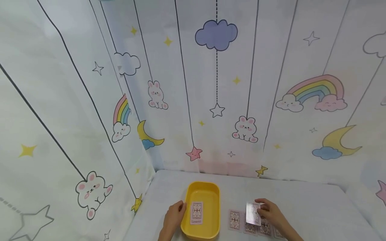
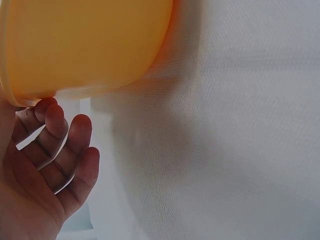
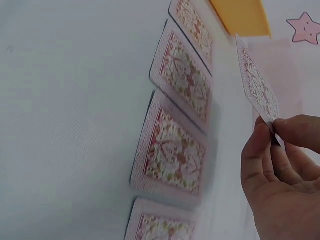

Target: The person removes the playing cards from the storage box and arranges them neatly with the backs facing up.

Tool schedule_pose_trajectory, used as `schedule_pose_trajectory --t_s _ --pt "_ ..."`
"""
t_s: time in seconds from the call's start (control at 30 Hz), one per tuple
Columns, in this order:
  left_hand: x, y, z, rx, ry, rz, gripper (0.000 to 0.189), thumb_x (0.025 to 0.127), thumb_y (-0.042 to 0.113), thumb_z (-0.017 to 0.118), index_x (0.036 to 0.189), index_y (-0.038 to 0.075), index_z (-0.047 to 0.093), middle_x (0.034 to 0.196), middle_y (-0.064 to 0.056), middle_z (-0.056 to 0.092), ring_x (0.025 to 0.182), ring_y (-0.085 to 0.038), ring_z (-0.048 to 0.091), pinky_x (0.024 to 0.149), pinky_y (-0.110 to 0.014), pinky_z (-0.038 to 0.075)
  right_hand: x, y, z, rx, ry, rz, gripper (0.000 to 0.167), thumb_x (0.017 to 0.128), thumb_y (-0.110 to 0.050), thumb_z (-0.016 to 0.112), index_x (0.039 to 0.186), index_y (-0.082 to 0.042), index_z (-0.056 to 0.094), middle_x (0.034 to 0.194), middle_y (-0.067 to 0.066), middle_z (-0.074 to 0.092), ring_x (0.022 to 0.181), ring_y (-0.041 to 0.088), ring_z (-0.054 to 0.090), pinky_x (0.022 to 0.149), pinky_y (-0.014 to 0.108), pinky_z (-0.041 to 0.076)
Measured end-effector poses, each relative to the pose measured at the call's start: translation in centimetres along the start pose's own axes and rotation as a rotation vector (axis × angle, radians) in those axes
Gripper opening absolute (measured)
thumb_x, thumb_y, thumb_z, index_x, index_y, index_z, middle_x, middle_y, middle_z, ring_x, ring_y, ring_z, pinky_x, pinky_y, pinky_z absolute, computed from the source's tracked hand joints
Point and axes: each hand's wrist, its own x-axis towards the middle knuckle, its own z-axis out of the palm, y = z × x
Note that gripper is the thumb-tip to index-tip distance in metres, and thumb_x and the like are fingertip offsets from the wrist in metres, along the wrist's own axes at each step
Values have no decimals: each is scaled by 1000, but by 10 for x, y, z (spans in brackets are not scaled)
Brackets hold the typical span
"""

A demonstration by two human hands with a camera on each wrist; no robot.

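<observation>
A yellow plastic tray [image 1: 216,214] stands on the table with one patterned playing card [image 1: 196,213] lying in its left half. At the tray's left rim is my left hand [image 1: 175,216], gripping the edge; in the left wrist view its curled fingers [image 2: 80,135] hang beside the tray's outer wall, and the thumb is mostly hidden. My right hand [image 1: 270,213] pinches a playing card [image 1: 252,214] between thumb and fingertips, tilted and raised above the other cards. Its ornate red back shows in the right wrist view [image 3: 257,82].
Right of the tray, several playing cards [image 1: 235,220] lie in a row, patterned backs up, partly covered in the head view by the held card and right hand. White cloth [image 1: 172,182] covers the table. Hanging sheets [image 1: 187,83] printed with rabbits and clouds enclose the back and left.
</observation>
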Motion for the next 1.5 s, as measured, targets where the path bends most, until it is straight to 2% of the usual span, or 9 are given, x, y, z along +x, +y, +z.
schedule_pose_trajectory --t_s 0.3,0.57,0.7,0.87,1.03,1.23,1.33,1.43,1.5 --pt "1 -2 1 1 -4 -27 29 103 33 55 79 17 54 69 3 51 62 -12 47 53 -24 35 -12 19 -24 52 -25 -21 51 94 0 59 137 18 38 79 4 57 70 9 56 70 33 57" --pt "4 0 0 -12 -1 -19 29 103 35 55 79 18 54 69 4 51 61 -11 47 52 -23 35 -24 33 -42 -79 26 -14 49 95 -3 60 136 17 40 83 7 62 66 6 54 63 26 53" --pt "3 1 -2 -9 15 1 28 102 33 56 79 17 54 68 3 51 61 -12 47 52 -24 34 -28 38 -49 -116 76 25 48 94 -1 59 136 14 43 88 10 66 67 5 53 60 25 48" --pt "1 1 -1 3 2 -10 28 103 34 55 80 17 55 69 3 52 61 -12 47 52 -24 35 -33 45 -59 -124 114 106 48 94 -1 58 137 13 43 95 12 70 74 7 59 65 26 53" --pt "2 1 -2 -1 4 -2 29 103 34 54 79 17 54 69 4 51 61 -11 47 52 -23 35 -36 52 -76 -208 155 169 49 94 -9 64 135 11 47 102 20 70 84 16 63 69 31 55" --pt "1 2 -1 -14 9 9 29 104 34 53 80 17 55 69 3 51 62 -12 47 53 -23 34 -44 68 -95 -327 148 199 55 92 -24 70 130 11 51 118 38 60 103 44 64 83 53 53" --pt "-1 2 1 -15 -1 1 29 103 34 53 80 17 56 69 3 52 61 -12 47 52 -23 34 -51 76 -101 -350 139 234 56 92 -24 70 129 12 51 119 38 59 102 44 63 85 55 53" --pt "-2 1 1 -9 1 3 28 103 34 54 81 17 56 69 3 52 61 -12 48 52 -23 35 -55 79 -104 -388 142 225 55 91 -25 70 127 13 52 117 39 59 101 45 63 85 58 51" --pt "-2 2 0 -12 9 5 28 103 34 54 81 17 56 69 3 52 61 -12 48 52 -23 35 -55 79 -104 -396 152 216 54 91 -23 70 127 13 52 111 34 62 94 39 63 83 56 51"
